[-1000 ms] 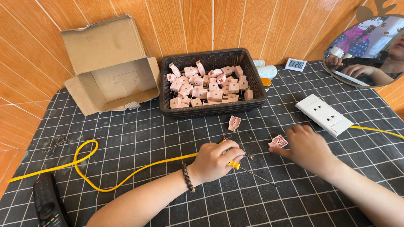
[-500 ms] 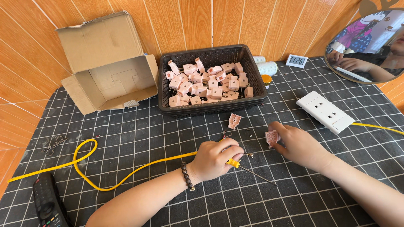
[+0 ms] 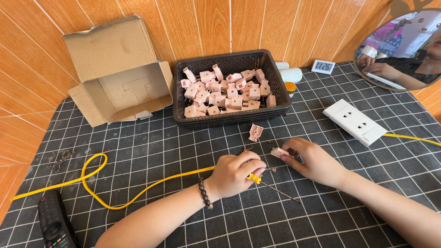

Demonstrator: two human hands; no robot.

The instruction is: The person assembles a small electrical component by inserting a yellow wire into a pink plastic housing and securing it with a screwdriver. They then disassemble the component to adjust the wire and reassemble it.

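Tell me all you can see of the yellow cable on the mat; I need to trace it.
The yellow cable is a thin, round cord with a smooth, plastic-looking sheath. It comes in from the left edge of the gridded mat, makes one open loop, then runs right into the left hand, which grips its end. Thin bare wires stick out above that hand's fingers. It lies flat on the mat. Another yellow stretch leaves the white socket strip toward the right edge.

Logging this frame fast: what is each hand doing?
Left hand: closed on yellow-handled screwdriver and yellow cable.
Right hand: holding small pink plastic plug piece.
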